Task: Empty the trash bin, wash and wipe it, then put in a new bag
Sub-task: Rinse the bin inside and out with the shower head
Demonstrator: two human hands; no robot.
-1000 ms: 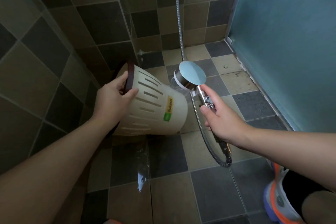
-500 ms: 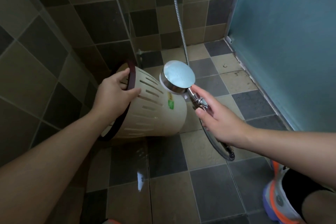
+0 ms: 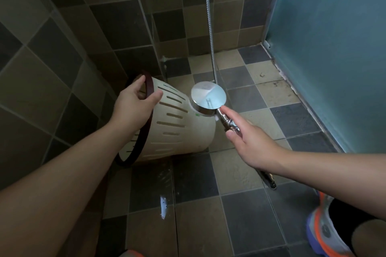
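Observation:
A cream slotted trash bin [image 3: 177, 133] with a dark brown rim lies tilted on its side over the tiled floor, its mouth facing left. My left hand [image 3: 133, 106] grips the top of the rim, thumb outside and fingers inside. My right hand [image 3: 248, 144] holds the handle of a chrome shower head [image 3: 208, 97], whose round face sits just above the bin's base end. A small green sticker shows at the bin's upper edge under the head. The bin's inside is hidden.
The metal hose [image 3: 210, 27] runs up the tiled back wall. A frosted glass panel [image 3: 334, 48] closes off the right. Tiled wall stands close on the left. The floor [image 3: 194, 173] below the bin is wet. My shoe [image 3: 321, 233] is at the bottom right.
The shower head has moved left and closer over the bin's base. The bin has turned, so its sticker is now almost hidden. My left hand has shifted higher on the rim.

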